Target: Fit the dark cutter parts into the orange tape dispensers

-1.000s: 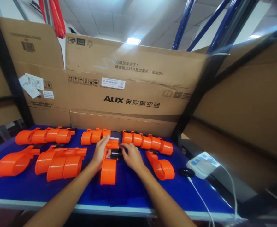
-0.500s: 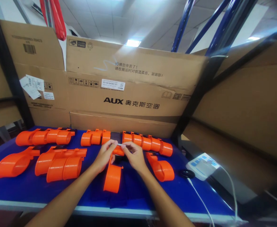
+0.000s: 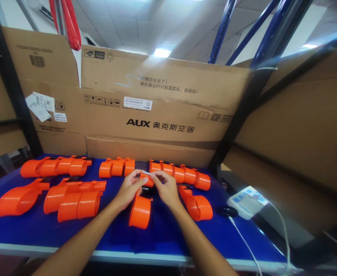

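My left hand [image 3: 131,188] and my right hand [image 3: 165,187] meet at the middle of the blue table. Between their fingertips is a small white strip [image 3: 146,173], lying at the top of an orange ring-shaped part [image 3: 147,180]. My left fingers are closed round this part and the strip's left end. The fingers of my right hand pinch the strip's right end. Below my left hand hangs or rests a wider orange ring [image 3: 140,212], which looks joined to the upper part; the joint is partly hidden. A dark flat object [image 3: 141,165] lies just behind the hands.
Several orange ring-shaped parts stand in groups at the back left [image 3: 56,167], front left [image 3: 73,201] and right [image 3: 199,207]. A white device [image 3: 247,203] with cables and a black oval object [image 3: 228,211] sit at the right. A cardboard sheet [image 3: 157,142] rises behind the table.
The lower orange ring has shifted slightly right and up. The upper orange part has turned and shows more between my hands. My left thumb has moved down off the strip onto the orange part.
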Demonstrator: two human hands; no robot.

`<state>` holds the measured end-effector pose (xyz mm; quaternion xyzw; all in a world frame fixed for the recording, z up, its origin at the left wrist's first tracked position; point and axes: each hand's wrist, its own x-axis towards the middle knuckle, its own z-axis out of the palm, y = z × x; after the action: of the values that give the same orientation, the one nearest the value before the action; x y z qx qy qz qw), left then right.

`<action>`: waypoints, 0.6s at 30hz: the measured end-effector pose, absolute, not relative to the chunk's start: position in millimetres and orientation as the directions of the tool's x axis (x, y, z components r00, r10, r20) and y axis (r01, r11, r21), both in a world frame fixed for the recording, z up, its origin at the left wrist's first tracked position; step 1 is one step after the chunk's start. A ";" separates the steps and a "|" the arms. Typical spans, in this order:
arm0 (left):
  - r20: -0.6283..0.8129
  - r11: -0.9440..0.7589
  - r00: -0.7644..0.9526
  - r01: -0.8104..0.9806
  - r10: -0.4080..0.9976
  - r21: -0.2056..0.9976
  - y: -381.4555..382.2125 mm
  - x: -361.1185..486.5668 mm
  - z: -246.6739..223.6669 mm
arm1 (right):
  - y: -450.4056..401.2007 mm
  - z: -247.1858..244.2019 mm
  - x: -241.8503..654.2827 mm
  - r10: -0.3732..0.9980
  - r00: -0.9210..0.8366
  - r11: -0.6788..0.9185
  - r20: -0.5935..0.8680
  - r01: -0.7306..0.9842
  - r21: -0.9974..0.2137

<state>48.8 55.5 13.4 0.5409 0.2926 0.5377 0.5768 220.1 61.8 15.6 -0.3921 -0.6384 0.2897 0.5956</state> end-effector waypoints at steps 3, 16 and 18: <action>0.245 -0.171 0.224 -0.305 0.943 0.937 55.4 49.4 13.8 | 60.7 17.3 220.8 0.836 0.033 0.531 0.548 0.200 -0.823; 0.245 -0.188 0.124 -0.355 0.962 0.916 58.8 38.1 26.7 | 62.8 22.9 229.8 0.804 0.140 0.551 0.579 0.195 -0.812; 0.212 -0.171 0.061 -0.395 0.975 0.903 62.5 31.9 28.3 | 63.6 24.5 233.8 0.793 0.185 0.552 0.581 0.187 -0.813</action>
<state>31.9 62.5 28.3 0.4630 0.3133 0.6093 0.5623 233.8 63.6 24.5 -0.4122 -0.5943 0.2327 0.6502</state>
